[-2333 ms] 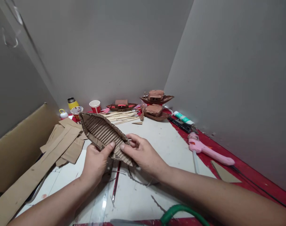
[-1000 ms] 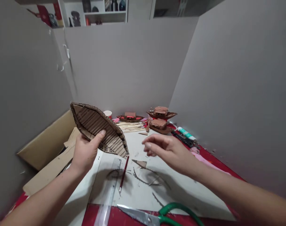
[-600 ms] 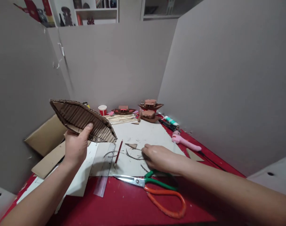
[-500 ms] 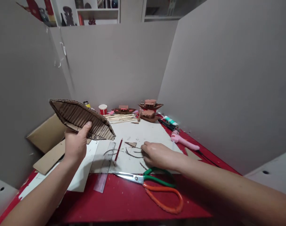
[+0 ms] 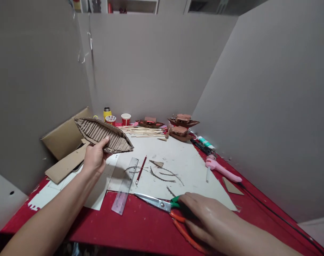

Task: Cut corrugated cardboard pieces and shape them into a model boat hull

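Note:
My left hand (image 5: 95, 156) grips the lower edge of a boat-shaped cardboard hull (image 5: 105, 134), thumb on its ribbed inside, above the left of the table. At the front right, my right hand (image 5: 201, 217) is on the handles of a pair of scissors (image 5: 162, 204), one green, one orange; its fingers curl over them and partly hide them. The blades lie closed on the table, pointing left. Beyond them on white board (image 5: 201, 185) are thin curved cardboard strips (image 5: 162, 176), a small cardboard triangle (image 5: 156, 163), a red pencil (image 5: 141, 170) and a clear ruler (image 5: 125, 188).
Small model boats (image 5: 183, 121) and thin wooden sticks (image 5: 143, 131) are at the back, near paper cups (image 5: 126, 119) and a yellow bottle (image 5: 107, 113). A pink glue gun (image 5: 223, 169) with a black cable lies right. Cardboard sheets (image 5: 67, 137) lean left. Grey panels enclose the table.
My right hand has moved from the cardboard strips toward me onto the scissors' handles. The hull in my left hand is lower in the view and tilted slightly differently. The view has shifted.

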`<state>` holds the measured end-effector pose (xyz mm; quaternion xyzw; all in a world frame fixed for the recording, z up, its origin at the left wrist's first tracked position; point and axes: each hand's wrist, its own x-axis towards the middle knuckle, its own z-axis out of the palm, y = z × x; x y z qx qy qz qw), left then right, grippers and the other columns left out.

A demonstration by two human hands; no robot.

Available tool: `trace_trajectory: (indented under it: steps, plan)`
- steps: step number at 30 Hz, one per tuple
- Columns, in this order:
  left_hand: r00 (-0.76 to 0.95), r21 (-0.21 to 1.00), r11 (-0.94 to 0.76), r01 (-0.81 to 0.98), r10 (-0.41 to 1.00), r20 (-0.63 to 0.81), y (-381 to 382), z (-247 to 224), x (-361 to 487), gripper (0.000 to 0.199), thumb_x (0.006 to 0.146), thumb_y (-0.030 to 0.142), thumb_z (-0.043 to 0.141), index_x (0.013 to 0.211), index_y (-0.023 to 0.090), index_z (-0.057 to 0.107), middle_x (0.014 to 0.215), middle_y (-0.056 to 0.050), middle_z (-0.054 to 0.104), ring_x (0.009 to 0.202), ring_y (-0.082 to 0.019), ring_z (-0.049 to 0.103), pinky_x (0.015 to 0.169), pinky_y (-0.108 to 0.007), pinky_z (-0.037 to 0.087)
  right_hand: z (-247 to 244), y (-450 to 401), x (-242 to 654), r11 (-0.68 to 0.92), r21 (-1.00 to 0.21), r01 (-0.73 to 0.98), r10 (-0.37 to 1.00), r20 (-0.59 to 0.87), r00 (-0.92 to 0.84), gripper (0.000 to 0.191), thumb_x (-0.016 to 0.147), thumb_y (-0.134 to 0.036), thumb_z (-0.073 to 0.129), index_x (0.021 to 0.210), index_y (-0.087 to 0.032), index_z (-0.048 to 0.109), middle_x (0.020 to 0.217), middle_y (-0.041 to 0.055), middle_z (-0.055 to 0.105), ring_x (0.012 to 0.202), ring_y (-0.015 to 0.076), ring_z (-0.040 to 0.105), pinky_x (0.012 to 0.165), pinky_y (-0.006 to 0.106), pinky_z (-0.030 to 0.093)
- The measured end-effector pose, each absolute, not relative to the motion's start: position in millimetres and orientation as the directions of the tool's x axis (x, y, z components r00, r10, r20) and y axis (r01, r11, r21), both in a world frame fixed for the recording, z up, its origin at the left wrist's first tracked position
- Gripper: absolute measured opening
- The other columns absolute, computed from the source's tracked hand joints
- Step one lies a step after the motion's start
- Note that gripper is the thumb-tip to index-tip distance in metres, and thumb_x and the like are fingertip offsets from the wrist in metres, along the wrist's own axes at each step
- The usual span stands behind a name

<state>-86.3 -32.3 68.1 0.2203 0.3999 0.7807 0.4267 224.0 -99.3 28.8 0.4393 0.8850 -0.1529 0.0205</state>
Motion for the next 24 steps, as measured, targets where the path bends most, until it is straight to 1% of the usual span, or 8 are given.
trace_trajectory:
  steps: [4, 7, 9, 12, 14, 17, 22, 24]
  plan:
    - [-0.629, 0.787, -0.457, -0.415, 0.769, 0.115, -39, 68, -86, 0.029, 0.053, 0.016, 0.083, 0.078, 0.013, 0.067, 0.079, 0.001, 0.069, 0.069, -0.013, 0.065, 0.072, -0.031, 0.059, 23, -99, 224, 0.565, -0.263, 0.782, 0.765, -0.190, -0.616, 0.017, 0.083, -0.011, 0.045, 0.093, -0.020, 0.057, 0.089, 0.0075, 0.065, 0.077, 0.0226, 0.061, 0.069, 0.032, 0.044]
    - [-0.666, 0.766, -0.555, -0.324, 0.709, 0.232, -41, 66, -88, 0.030, 0.055, 0.021, 0.085, 0.078, 0.014, 0.068, 0.081, -0.001, 0.070, 0.076, -0.016, 0.066, 0.076, -0.033, 0.057, 20, -102, 229, 0.555, -0.301, 0.775, 0.768, -0.172, -0.617, 0.028, 0.078, -0.010, 0.048, 0.102, -0.021, 0.058, 0.098, 0.0076, 0.065, 0.086, 0.0218, 0.062, 0.076, 0.030, 0.045]
    - [-0.675, 0.749, -0.591, -0.298, 0.685, 0.273, -42, 64, -90, 0.029, 0.057, 0.023, 0.085, 0.080, 0.015, 0.069, 0.084, -0.003, 0.071, 0.082, -0.019, 0.067, 0.080, -0.035, 0.056, 17, -104, 233, 0.536, -0.312, 0.785, 0.784, -0.161, -0.599, 0.036, 0.074, -0.009, 0.050, 0.107, -0.022, 0.058, 0.104, 0.0074, 0.065, 0.091, 0.0215, 0.063, 0.080, 0.029, 0.046]
    - [-0.697, 0.728, -0.630, -0.271, 0.650, 0.303, -43, 64, -91, 0.028, 0.060, 0.023, 0.083, 0.083, 0.015, 0.070, 0.089, -0.004, 0.072, 0.088, -0.021, 0.067, 0.084, -0.037, 0.055, 13, -105, 238, 0.481, -0.274, 0.833, 0.826, -0.175, -0.535, 0.029, 0.072, -0.011, 0.052, 0.098, -0.022, 0.062, 0.095, 0.0064, 0.068, 0.084, 0.0213, 0.064, 0.073, 0.028, 0.045]
    - [-0.710, 0.729, -0.641, -0.239, 0.628, 0.319, -46, 66, -91, 0.026, 0.062, 0.024, 0.081, 0.084, 0.015, 0.071, 0.091, -0.005, 0.073, 0.090, -0.022, 0.067, 0.085, -0.037, 0.054, 12, -103, 241, 0.459, -0.257, 0.851, 0.845, -0.170, -0.507, 0.020, 0.072, -0.015, 0.055, 0.089, -0.022, 0.063, 0.087, 0.0056, 0.068, 0.076, 0.0210, 0.063, 0.067, 0.027, 0.044]
    - [-0.727, 0.751, -0.641, -0.158, 0.591, 0.351, -53, 70, -91, 0.023, 0.063, 0.024, 0.080, 0.083, 0.015, 0.072, 0.094, -0.006, 0.074, 0.094, -0.023, 0.067, 0.087, -0.037, 0.054, 16, -102, 245, 0.461, -0.300, 0.835, 0.852, -0.114, -0.511, 0.007, 0.076, -0.026, 0.060, 0.082, -0.022, 0.062, 0.080, 0.0047, 0.069, 0.070, 0.0205, 0.062, 0.062, 0.026, 0.044]
    - [-0.719, 0.770, -0.638, 0.021, 0.525, 0.455, -64, 80, -85, 0.019, 0.068, 0.025, 0.076, 0.083, 0.015, 0.073, 0.095, -0.007, 0.075, 0.096, -0.024, 0.068, 0.089, -0.033, 0.053, 27, -104, 245, 0.437, -0.467, 0.769, 0.885, 0.071, -0.460, 0.026, 0.084, -0.050, 0.055, 0.076, -0.025, 0.059, 0.065, 0.0019, 0.064, 0.061, 0.0202, 0.058, 0.059, 0.027, 0.046]
    - [-0.720, 0.774, -0.630, 0.068, 0.506, 0.475, -67, 85, -81, 0.017, 0.068, 0.025, 0.076, 0.081, 0.014, 0.073, 0.092, -0.008, 0.075, 0.093, -0.025, 0.069, 0.086, -0.033, 0.054, 29, -105, 242, 0.430, -0.538, 0.725, 0.893, 0.133, -0.430, 0.030, 0.083, -0.055, 0.055, 0.081, -0.026, 0.060, 0.067, 0.0019, 0.064, 0.063, 0.0207, 0.058, 0.060, 0.028, 0.048]
